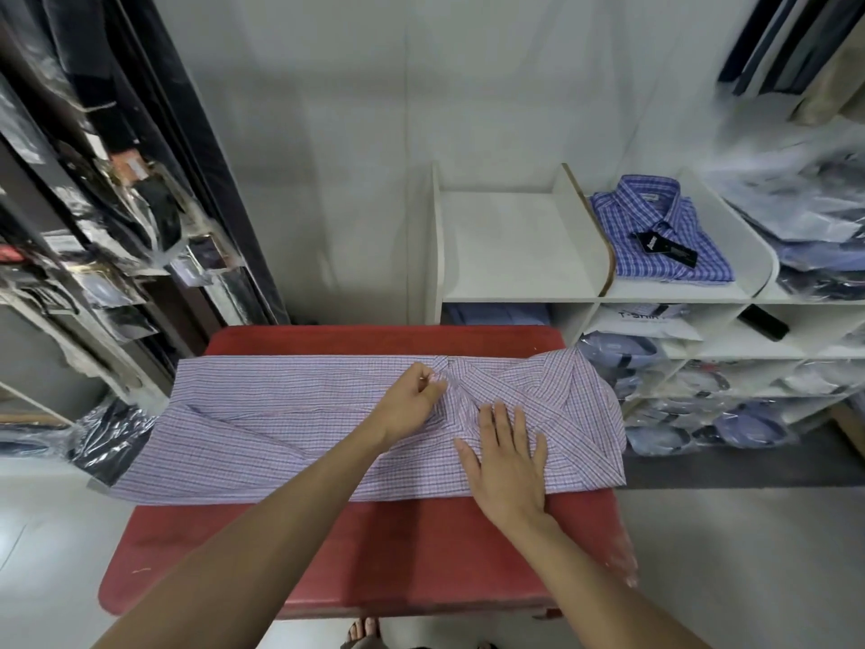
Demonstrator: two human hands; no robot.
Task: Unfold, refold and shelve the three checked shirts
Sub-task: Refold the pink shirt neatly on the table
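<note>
Across the red tabletop a pale checked shirt is lying spread out, the left hand pinching its cloth with curled fingers, the right hand pressing flat, fingers spread, while a folded blue checked shirt is sitting on the white shelf

Red padded bench up front, carrying a pale checked shirt spread flat across its far half; behind, white shelf bearing a folded blue checked shirt.
</note>
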